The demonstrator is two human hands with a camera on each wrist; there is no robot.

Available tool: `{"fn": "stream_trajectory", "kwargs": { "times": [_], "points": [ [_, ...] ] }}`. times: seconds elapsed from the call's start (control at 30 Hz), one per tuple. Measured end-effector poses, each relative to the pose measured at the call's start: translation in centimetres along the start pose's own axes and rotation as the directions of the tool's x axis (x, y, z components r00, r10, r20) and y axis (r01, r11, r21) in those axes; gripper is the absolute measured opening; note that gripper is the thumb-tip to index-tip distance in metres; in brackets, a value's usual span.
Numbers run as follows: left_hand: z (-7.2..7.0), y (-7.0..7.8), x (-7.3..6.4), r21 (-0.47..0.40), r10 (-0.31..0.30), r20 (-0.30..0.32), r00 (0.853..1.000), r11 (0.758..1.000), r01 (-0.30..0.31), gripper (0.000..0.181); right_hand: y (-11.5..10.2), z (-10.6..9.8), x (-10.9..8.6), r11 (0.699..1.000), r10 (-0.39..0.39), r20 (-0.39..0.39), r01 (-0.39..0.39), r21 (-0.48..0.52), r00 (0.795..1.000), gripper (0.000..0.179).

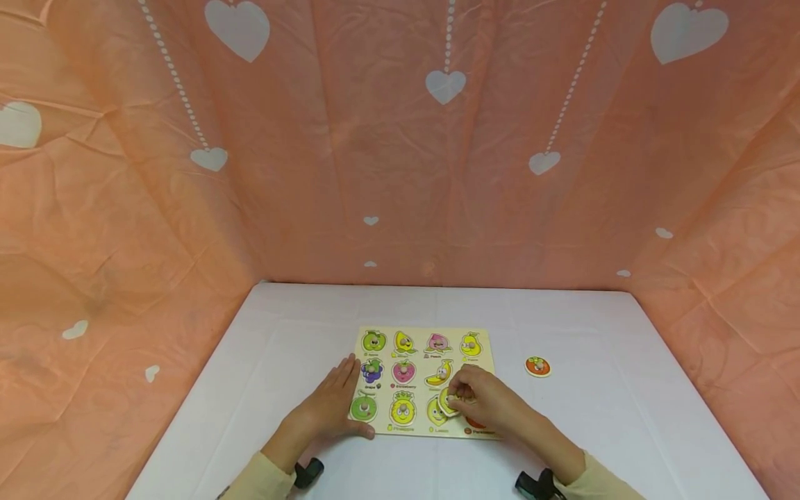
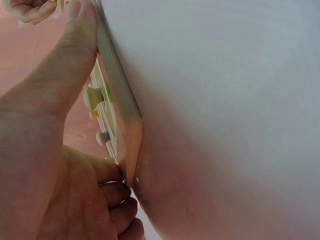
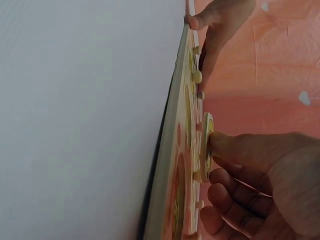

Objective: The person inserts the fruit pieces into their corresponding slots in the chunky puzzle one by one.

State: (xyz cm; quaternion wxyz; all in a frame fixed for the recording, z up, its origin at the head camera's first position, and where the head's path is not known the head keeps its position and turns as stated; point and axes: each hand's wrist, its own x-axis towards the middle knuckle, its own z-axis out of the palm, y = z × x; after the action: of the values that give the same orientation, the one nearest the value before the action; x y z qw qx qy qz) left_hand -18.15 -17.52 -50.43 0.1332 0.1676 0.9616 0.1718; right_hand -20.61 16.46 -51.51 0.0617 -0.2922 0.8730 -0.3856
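Note:
A wooden fruit puzzle board [image 1: 419,361] with knobbed pieces lies on the table. My right hand [image 1: 490,399] pinches a yellow fruit puzzle piece [image 1: 446,403] over the board's lower right part. In the right wrist view, this puzzle piece [image 3: 206,147] is tilted up on edge between thumb and fingers, close to the board's knobs. My left hand [image 1: 328,403] rests against the board's lower left corner, fingers extended along the left side and thumb at the front edge. The left wrist view shows the thumb [image 2: 75,45] touching the board's edge [image 2: 122,95].
To the right of the board lies a round orange-red puzzle piece [image 1: 537,367]. A white cloth covers the table [image 1: 562,319]. Pink-orange sheets [image 1: 400,173] with white hearts enclose the back and both sides. Black straps with cameras [image 1: 309,473] sit at both wrists.

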Motion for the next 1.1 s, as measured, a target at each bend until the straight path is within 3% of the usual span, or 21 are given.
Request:
{"fn": "stream_trajectory", "kwargs": {
  "times": [0.23, 0.73, 1.1],
  "points": [
    [0.0, 0.0, 0.0, -0.003, -0.005, 0.000, 1.000, 1.000, 0.005, 0.136, 0.0, 0.7, 0.1, 0.998, -0.052, 0.048, 0.054, -0.027, 0.997, 0.014],
    [0.1, -0.1, 0.2, 0.013, -0.003, 0.005, 1.000, 1.000, 0.003, 0.137, -0.7, 1.6, 0.6, 0.995, -0.025, 0.088, 0.034, -0.093, 0.996, 0.013],
    [0.2, -0.3, 0.4, 0.013, 0.000, 0.006, 1.000, 1.000, 0.000, 0.137, -0.4, 1.8, 0.7, 0.993, -0.047, 0.101, 0.057, -0.108, 0.994, 0.013]
  ]
}}
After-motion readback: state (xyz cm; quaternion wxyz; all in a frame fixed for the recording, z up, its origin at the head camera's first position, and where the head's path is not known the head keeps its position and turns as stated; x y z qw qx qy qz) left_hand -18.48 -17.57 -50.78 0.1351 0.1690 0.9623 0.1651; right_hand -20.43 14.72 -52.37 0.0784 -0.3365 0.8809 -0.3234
